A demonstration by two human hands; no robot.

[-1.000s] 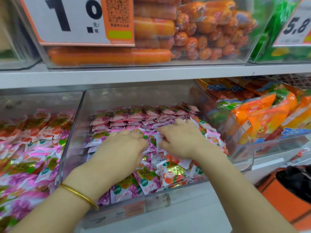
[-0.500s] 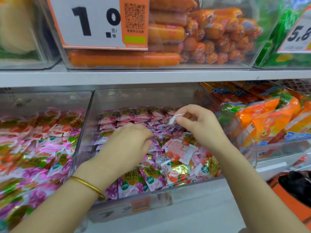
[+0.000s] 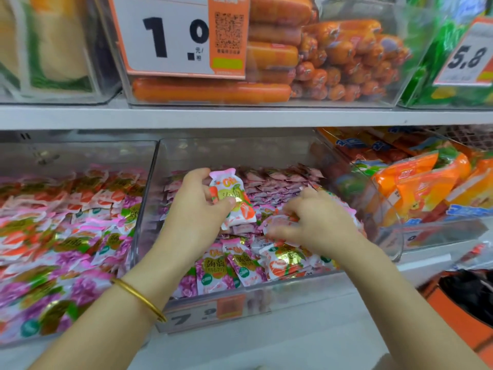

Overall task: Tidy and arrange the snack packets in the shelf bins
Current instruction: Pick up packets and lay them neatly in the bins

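Head camera looks down into the clear plastic middle bin (image 3: 148, 209) on the lower shelf, where the small pink and white foil snack packets sit in two states. Flat, neat rows (image 3: 280, 182) lie toward twelve o'clock, and a loose, overlapping heap (image 3: 240, 265) lies toward six o'clock against the front wall. The left hand (image 3: 192, 212), with a gold bangle (image 3: 141, 300) on its wrist, is raised at about ten o'clock of the heap. Its fingers (image 3: 199, 176) and thumb are curled round one white-and-orange packet (image 3: 236, 201), held upright and clear of the pile. The right hand (image 3: 322, 222) is at about three o'clock of that packet, with fingers (image 3: 281, 232) bent down onto the loose packets. Motion blur hides whether they pinch one or only press, so I cannot tell. The likely step is laying the held packet onto the rows. The packets look slick and light, so a thumb-side pinch could let this one slide out and fall back into the heap. A hasty placement could nudge the stacked rows out of line. The right hand raking sideways could push packets over the low front wall, above the blurred orange price label (image 3: 210, 313). The near-identical packets in the clear bin at nine o'clock (image 3: 66, 222) also invite mixing of the two kinds.
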